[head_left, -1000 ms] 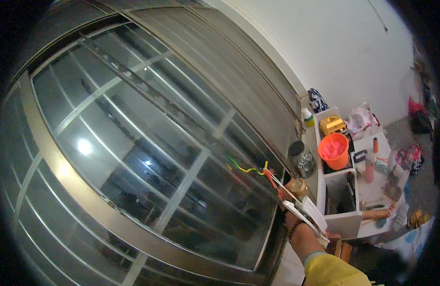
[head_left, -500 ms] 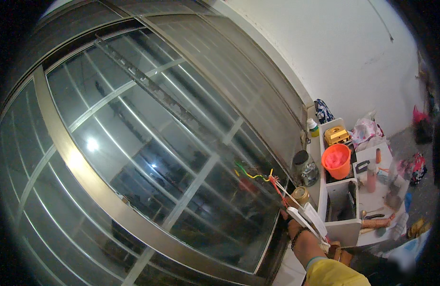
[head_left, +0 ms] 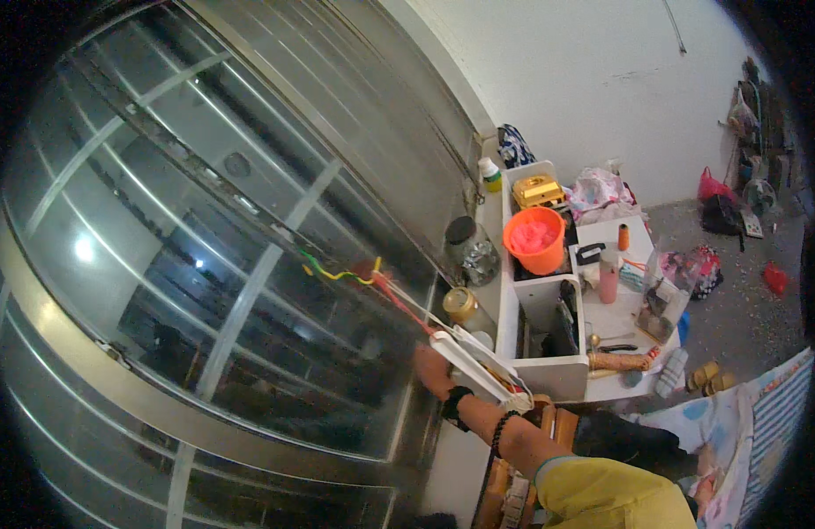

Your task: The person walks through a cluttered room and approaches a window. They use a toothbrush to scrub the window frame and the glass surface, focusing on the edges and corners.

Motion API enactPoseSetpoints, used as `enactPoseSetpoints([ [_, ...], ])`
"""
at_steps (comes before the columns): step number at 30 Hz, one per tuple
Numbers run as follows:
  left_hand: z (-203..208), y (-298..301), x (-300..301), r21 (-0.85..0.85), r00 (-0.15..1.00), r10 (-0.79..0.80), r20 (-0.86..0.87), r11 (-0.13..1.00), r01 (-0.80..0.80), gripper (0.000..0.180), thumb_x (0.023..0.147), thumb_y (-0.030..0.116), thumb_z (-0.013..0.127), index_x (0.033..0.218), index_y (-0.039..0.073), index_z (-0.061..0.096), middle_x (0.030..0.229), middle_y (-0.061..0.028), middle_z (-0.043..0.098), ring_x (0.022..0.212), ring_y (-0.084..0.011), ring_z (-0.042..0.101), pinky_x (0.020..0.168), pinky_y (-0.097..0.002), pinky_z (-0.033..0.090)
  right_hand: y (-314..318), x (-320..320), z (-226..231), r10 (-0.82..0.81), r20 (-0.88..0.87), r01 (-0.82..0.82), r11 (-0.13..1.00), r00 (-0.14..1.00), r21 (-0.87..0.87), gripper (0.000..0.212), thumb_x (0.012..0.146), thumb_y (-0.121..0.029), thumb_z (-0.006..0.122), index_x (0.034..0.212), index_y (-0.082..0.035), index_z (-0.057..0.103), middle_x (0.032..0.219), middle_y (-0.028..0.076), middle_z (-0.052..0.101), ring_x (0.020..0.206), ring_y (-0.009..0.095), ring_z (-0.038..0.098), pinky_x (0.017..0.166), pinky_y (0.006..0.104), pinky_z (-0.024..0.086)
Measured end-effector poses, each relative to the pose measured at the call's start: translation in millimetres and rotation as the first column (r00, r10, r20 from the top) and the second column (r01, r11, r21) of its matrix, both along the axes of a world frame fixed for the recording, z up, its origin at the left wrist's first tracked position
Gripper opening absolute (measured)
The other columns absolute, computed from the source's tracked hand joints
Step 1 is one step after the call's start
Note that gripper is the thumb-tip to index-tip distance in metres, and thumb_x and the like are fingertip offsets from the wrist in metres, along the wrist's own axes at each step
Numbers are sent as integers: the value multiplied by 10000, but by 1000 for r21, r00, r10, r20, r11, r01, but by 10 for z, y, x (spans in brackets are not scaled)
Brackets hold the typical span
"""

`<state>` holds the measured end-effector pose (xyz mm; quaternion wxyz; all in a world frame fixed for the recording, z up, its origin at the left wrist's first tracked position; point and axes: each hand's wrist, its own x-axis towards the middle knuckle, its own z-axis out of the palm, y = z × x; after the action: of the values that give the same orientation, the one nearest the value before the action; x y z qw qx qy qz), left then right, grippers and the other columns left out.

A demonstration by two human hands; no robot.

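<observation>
My left hand [head_left: 432, 370] reaches to the sill at the foot of the glass window, wearing a dark watch and a beaded bracelet. It is beside slim white plastic strips [head_left: 467, 365]; its fingers are blurred and partly hidden, so I cannot tell whether they grip anything. Red and pale wires [head_left: 399, 298] rise from the strips' upper end, along with a green-and-yellow wire [head_left: 337, 274], in front of the glass. Close by stand a gold-lidded jar [head_left: 460, 305] and a larger dark-lidded glass jar [head_left: 472, 254]. My right hand is out of view.
The barred sliding window [head_left: 249, 353] fills the left. On the right, a white shelf unit [head_left: 549, 375] bears an orange bucket [head_left: 533, 242], a yellow box-like item [head_left: 538, 189] and a pink bottle [head_left: 609, 279]. A striped cloth [head_left: 782, 414] lies low on the right.
The view has swung right, so window, shelf and arm appear further left, and more floor and cloth show. My left hand is still beside the white strips.
</observation>
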<state>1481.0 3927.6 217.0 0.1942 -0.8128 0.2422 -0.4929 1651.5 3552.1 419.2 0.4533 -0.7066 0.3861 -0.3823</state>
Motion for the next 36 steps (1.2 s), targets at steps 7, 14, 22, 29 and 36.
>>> enactPoseSetpoints([
  [7, -43, 106, -174, 65, 998, 40, -44, 997, -37, 488, 885, 436, 417, 1181, 50, 444, 1009, -102, 540, 604, -171, 447, 541, -372, 385, 320, -313, 48, 44, 58, -40, 996, 997, -79, 321, 755, -175, 531, 1023, 1, 530, 972, 228, 553, 931, 380, 531, 820, 445, 414],
  [14, -96, 199, -283, 87, 996, 84, -38, 993, -81, 507, 886, 449, 408, 1201, 52, 431, 1028, -103, 536, 599, -168, 441, 539, -374, 382, 664, -768, -61, 355, 318, -298, 930, 879, -214, 415, 731, -73, 574, 1117, 2, 441, 1077, 209, 472, 1040, 384, 433, 913, 422, 354],
  [22, -172, 355, -497, 112, 987, 152, -54, 983, -146, 528, 888, 463, 398, 1222, 55, 417, 1049, -104, 531, 594, -166, 434, 536, -376, 379, 823, -1561, -142, 755, 234, -743, 651, 612, -154, 286, 835, -126, 507, 1097, -25, 455, 787, 167, 529, 752, 334, 550, 696, 380, 465],
  [29, 1958, -1466, -675, -844, 403, -863, -305, 50, -533, 329, 850, 333, 473, 962, 31, 544, 860, -65, 549, 647, -150, 480, 573, -329, 403, 659, -2294, 7, 925, 150, -918, 369, 348, -147, 208, 889, -167, 456, 1004, -16, 540, 897, 184, 583, 812, 325, 580, 712, 376, 467],
  [36, 2326, -2002, -540, -705, 259, -920, -295, 26, -709, 249, 829, 252, 523, 801, 32, 636, 710, -5, 535, 662, -108, 484, 586, -267, 389, 423, -2695, 47, 925, 112, -929, 349, 363, 124, 233, 902, -148, 482, 1074, 3, 524, 909, 146, 578, 806, 222, 569, 709, 298, 465],
])
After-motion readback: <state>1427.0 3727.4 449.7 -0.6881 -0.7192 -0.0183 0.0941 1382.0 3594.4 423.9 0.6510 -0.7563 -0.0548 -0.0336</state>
